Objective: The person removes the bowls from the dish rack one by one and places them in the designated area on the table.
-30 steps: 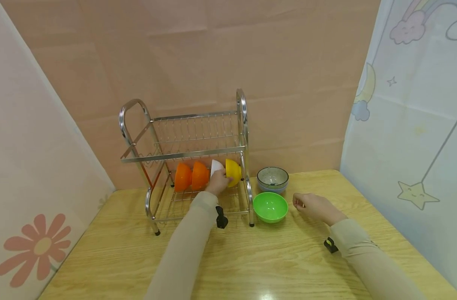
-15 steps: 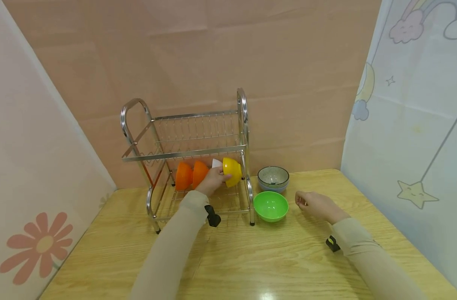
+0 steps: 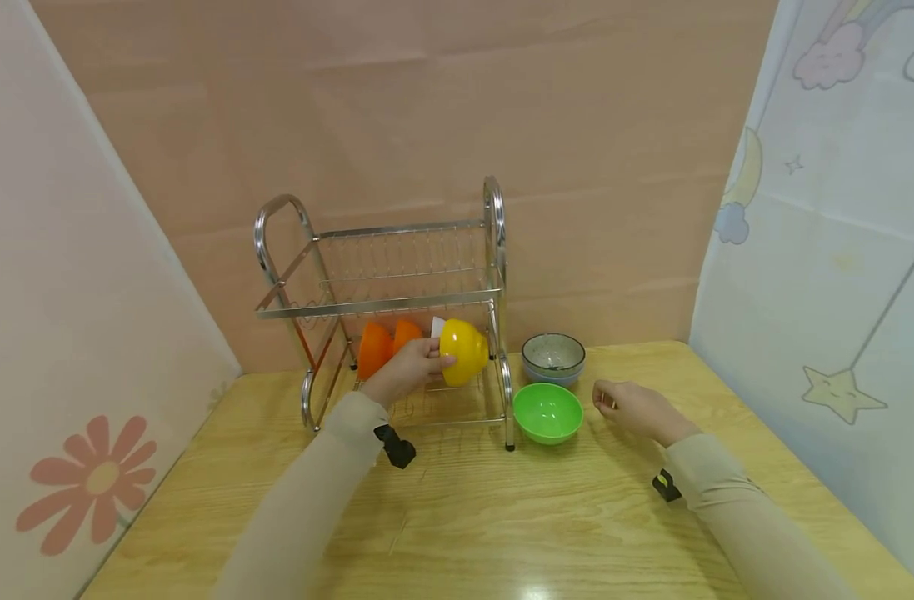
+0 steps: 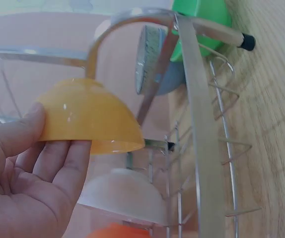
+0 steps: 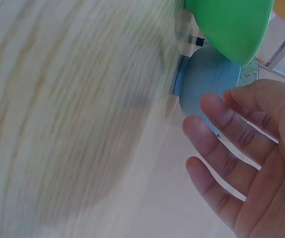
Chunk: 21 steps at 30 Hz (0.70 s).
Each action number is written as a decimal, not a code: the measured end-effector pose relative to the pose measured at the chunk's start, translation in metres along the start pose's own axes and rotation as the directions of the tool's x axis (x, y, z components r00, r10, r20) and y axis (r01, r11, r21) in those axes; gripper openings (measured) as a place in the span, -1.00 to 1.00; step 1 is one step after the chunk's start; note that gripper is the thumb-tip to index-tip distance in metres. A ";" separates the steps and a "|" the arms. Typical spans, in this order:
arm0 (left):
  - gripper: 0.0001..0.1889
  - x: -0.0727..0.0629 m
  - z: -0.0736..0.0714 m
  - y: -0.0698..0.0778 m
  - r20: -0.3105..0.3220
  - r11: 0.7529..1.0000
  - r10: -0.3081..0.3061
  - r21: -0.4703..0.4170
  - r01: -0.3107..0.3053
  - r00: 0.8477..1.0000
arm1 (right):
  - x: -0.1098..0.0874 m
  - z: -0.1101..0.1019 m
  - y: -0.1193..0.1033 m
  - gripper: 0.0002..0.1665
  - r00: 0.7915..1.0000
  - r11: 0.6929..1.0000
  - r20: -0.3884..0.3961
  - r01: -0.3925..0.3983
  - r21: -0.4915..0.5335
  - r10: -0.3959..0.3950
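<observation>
Left hand [image 3: 408, 367] pinched the yellow bowl [image 3: 464, 353] by its rim, presumably for clearance near the right edge of the rack [image 3: 382, 303]; right hand [image 3: 641, 410], relaxed, held nothing.

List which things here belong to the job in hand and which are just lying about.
In the job, it seems:
yellow bowl, gripped by the left hand
metal rack

Not held now, perhaps just lying about:
white bowl
orange bowls
green bowl
speckled bowl
</observation>
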State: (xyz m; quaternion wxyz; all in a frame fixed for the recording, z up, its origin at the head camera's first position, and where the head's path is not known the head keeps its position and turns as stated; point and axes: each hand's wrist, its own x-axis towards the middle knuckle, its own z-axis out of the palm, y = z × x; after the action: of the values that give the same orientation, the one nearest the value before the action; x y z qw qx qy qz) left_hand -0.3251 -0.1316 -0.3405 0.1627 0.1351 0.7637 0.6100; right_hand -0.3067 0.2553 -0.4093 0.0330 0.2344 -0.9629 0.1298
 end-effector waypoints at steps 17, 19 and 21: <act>-0.84 -0.080 0.045 0.033 0.060 0.763 0.212 0.613 -0.204 0.975 | 0.003 0.003 0.006 -0.94 1.000 1.000 -0.015 -0.002 -0.019 0.001; -0.84 -0.089 0.055 0.031 0.072 0.646 0.292 0.721 -0.252 0.954 | 0.003 0.004 0.007 -0.93 1.000 1.000 -0.016 0.001 -0.027 -0.002; -0.81 -0.097 0.065 0.028 0.114 0.483 0.398 0.818 -0.313 0.911 | 0.004 0.004 0.008 -0.93 1.000 1.000 -0.016 0.004 -0.027 -0.004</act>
State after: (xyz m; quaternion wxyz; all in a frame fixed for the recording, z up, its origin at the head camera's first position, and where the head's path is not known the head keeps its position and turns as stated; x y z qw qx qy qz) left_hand -0.2095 -0.1075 -0.3182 -0.0838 0.3217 0.9196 0.2092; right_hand -0.3135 0.2590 -0.4149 0.0441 0.2347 -0.9638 0.1187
